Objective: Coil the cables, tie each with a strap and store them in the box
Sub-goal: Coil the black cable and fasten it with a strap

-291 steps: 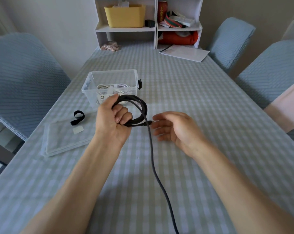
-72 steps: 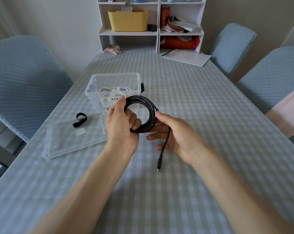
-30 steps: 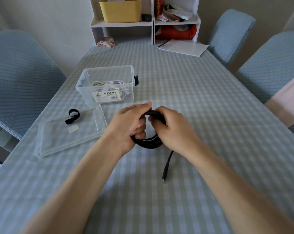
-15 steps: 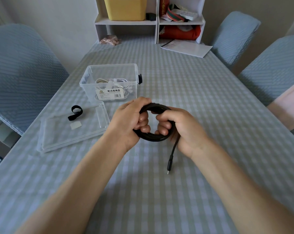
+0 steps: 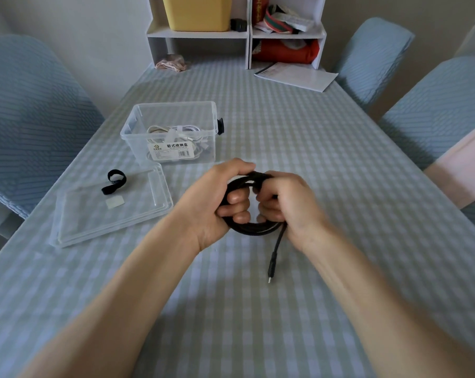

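Note:
A black cable (image 5: 254, 229) is wound into a round coil above the table's middle. My left hand (image 5: 217, 203) grips the coil's left side and my right hand (image 5: 288, 203) grips its right side, fingers curled through the loop. One short end with its plug (image 5: 271, 268) hangs down from the coil. The clear plastic box (image 5: 173, 132) stands behind my hands with a coiled white cable (image 5: 176, 132) inside. A black strap (image 5: 114, 181) lies on the box's clear lid (image 5: 108, 205) to the left.
A white shelf unit (image 5: 247, 36) with a yellow bin stands at the table's far end, with papers (image 5: 296, 76) beside it. Blue-covered chairs (image 5: 26, 118) stand on both sides of the checked tablecloth.
The long loose cable has been wound into the coil; only a short plug end hangs free. My right hand, earlier open, now grips the coil beside my left hand.

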### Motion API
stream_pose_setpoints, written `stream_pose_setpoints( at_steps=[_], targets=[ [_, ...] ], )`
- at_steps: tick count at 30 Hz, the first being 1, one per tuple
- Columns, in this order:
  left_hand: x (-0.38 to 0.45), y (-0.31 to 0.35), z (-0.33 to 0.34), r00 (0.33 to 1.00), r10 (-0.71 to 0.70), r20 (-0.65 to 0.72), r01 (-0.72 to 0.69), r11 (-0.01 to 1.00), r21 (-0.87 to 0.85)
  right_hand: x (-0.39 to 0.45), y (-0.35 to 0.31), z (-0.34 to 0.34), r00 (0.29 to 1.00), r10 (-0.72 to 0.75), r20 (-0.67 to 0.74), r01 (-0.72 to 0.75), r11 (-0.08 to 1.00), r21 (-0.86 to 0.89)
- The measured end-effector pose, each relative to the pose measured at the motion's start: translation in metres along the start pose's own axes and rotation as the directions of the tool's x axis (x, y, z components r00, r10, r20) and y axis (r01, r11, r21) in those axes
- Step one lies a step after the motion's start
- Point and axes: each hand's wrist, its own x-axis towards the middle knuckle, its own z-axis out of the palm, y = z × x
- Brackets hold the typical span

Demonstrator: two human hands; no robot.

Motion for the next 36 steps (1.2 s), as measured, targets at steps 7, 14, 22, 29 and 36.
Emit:
stream_pose_setpoints(
  at_steps=[7, 14, 22, 29, 36],
  targets=[
    [0.008, 0.001, -0.007, 0.968, 0.060, -0.244, -0.083, 0.993, -0.085, -0.008, 0.004, 0.014, 0.982, -0.070, 0.178, 0.106, 0.973, -0.204],
    [0.005, -0.002, -0.008, 0.958, 0.164, -0.236, -0.185, 0.980, -0.068, -0.003, 0.000, 0.005, 0.984, -0.007, 0.179, -0.021, 0.988, 0.151],
    [0.002, -0.006, -0.001, 0.989, 0.142, -0.039, -0.138, 0.987, 0.081, 0.004, 0.002, 0.005, 0.965, -0.242, -0.105, 0.229, 0.966, -0.122],
    [0.010, -0.017, 0.010, 0.959, 0.137, -0.248, -0.161, 0.984, -0.078, 0.005, 0.002, 0.009, 0.968, -0.060, -0.244, 0.101, 0.983, 0.157],
    [0.011, -0.030, 0.017, 0.952, 0.145, -0.270, -0.205, 0.956, -0.210, 0.007, 0.001, 0.011, 0.954, 0.060, -0.294, 0.041, 0.945, 0.324]
  ],
)
